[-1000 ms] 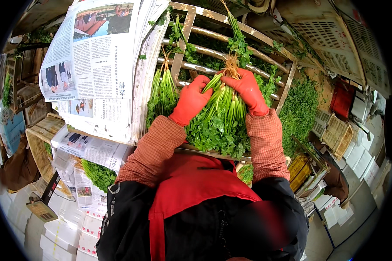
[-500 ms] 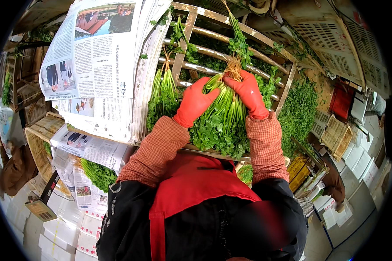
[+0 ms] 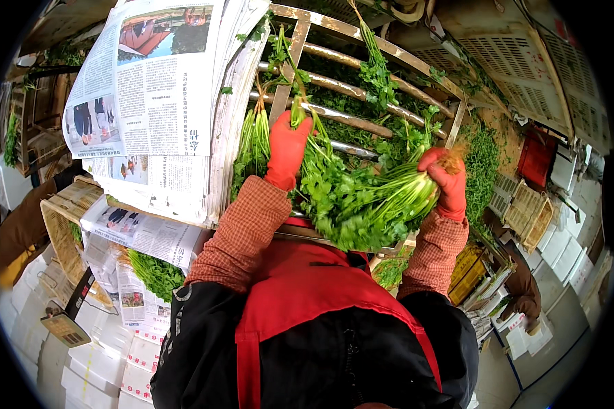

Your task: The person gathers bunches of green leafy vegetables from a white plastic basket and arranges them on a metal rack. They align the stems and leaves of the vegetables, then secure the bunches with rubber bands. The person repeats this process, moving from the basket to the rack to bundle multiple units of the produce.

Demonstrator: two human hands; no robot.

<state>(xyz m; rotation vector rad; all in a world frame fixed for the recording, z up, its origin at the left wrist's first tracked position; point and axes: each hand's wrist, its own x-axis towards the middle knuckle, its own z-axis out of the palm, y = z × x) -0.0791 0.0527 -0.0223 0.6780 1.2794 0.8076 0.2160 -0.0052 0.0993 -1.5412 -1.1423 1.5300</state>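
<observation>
Red rubber gloves on both hands here. Right hand (image 3: 445, 183) has its grip clenched around the root end of a bunch of leafy greens (image 3: 368, 204), holding it sideways over the lower edge of the wooden crate (image 3: 361, 35), leaves pointing toward the person's left. Left hand (image 3: 286, 150) is reaching up into the crate, palm pressed flat on the greens in there, fingers stretched out rather than closed round anything. Just left of that hand, another bundle (image 3: 252, 140) stands with pale stems up against the crate's side. Newspaper sheets (image 3: 143, 82) are draped over the stack to the left, touching the crate wall. More greens (image 3: 155, 273) sit wrapped in paper lower left, near a wicker basket (image 3: 65, 218).
</observation>
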